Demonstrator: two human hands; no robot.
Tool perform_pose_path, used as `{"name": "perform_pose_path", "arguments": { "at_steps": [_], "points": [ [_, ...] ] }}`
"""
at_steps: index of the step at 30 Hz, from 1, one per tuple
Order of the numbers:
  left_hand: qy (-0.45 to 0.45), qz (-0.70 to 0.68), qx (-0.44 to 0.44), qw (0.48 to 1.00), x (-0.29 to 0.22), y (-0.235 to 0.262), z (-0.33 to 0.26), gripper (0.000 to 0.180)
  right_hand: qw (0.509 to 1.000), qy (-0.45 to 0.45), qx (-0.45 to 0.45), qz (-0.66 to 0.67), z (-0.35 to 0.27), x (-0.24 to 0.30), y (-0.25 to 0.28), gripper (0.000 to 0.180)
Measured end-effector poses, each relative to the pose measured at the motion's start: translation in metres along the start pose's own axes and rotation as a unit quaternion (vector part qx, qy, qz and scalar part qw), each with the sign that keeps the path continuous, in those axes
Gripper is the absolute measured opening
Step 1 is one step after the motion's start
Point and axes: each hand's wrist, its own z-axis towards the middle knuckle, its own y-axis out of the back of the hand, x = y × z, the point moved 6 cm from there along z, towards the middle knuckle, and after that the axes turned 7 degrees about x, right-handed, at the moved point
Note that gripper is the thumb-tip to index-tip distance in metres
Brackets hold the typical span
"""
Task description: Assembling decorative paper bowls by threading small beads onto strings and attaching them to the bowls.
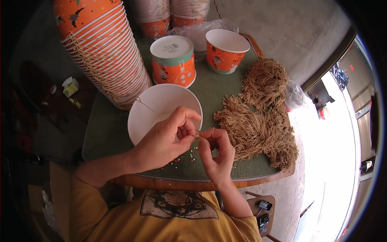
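Note:
A white paper bucket [161,97] lies with its mouth toward me near the table's front edge. A thin tan string [148,107] comes through its left side and crosses the mouth toward my hands. Over the bucket's right rim, my left hand [161,139] pinches the string between thumb and fingers. My right hand [219,155] meets it there, thumb and forefinger closed on the same string, which bends in a small loop between them. The string's very tip is too small to make out.
Leaning at the left is a tall stack of orange buckets [105,52] with string handles. Behind stand an upturned bucket [173,60] and an upright one [227,52]. Bundles of tan string [258,125] cover the table's right side. Small coloured dots [193,155] lie near the front edge.

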Motion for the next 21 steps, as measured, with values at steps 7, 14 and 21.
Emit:
{"name": "perform_pose_path", "arguments": {
  "at_steps": [7,14,21],
  "points": [
    [-0.012,0.031,-0.002,0.999,-0.004,-0.001,-0.001,0.039,0.99,0.104,-0.027,-0.091,0.003,0.008,0.003,0.017],
    [-0.023,0.049,-0.009,0.998,-0.005,-0.001,-0.001,0.04,0.986,0.121,-0.01,-0.116,0.003,0.012,-0.002,0.014],
    [-0.03,0.043,-0.013,0.999,-0.008,-0.001,-0.001,0.04,0.995,-0.022,0.013,0.1,0.001,-0.012,-0.006,0.004]
  ]
}}
